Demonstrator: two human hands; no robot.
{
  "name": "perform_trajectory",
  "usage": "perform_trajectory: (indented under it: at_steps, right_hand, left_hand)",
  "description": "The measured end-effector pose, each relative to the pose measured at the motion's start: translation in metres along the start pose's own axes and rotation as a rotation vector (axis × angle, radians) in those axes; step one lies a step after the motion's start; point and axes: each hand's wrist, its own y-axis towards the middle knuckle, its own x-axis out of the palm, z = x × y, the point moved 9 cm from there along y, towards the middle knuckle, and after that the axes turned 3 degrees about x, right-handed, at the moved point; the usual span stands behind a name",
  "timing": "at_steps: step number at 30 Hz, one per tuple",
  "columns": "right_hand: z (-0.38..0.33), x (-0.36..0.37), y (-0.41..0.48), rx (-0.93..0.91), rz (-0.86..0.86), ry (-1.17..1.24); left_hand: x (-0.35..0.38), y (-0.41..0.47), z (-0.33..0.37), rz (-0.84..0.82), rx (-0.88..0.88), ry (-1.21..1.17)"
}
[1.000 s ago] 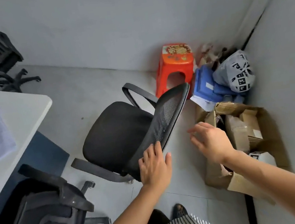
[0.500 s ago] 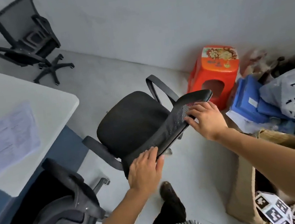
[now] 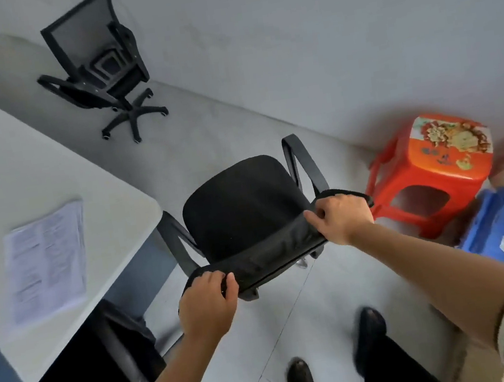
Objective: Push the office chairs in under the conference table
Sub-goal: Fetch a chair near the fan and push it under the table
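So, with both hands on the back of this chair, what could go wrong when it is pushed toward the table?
1. The chair's armrest stands close to the table corner; it may strike the edge instead of sliding under.
2. Another chair sits at the table just beside the left hand, so the two chairs might collide.
3. The right hand grips near the end of the backrest, so uneven force could swivel the seat.

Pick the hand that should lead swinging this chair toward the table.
Right hand, likely: it grips the black mesh office chair's backrest at the end farther from the white conference table, giving leverage. Left hand pivots.
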Motion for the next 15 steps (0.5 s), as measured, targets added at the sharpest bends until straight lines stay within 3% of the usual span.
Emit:
perform_trajectory:
  at_steps: [6,15]
  right_hand:
    - [0.025,-0.017,0.054,-0.139,0.130,0.050]
    - [0.062,-0.057,0.180,-0.354,0.105,0.009]
  left_hand:
    - [0.002,0.040,0.035,0.082,-0.071,0.079]
    - [0.018,0.111,0.109,0.084,-0.240,0.032]
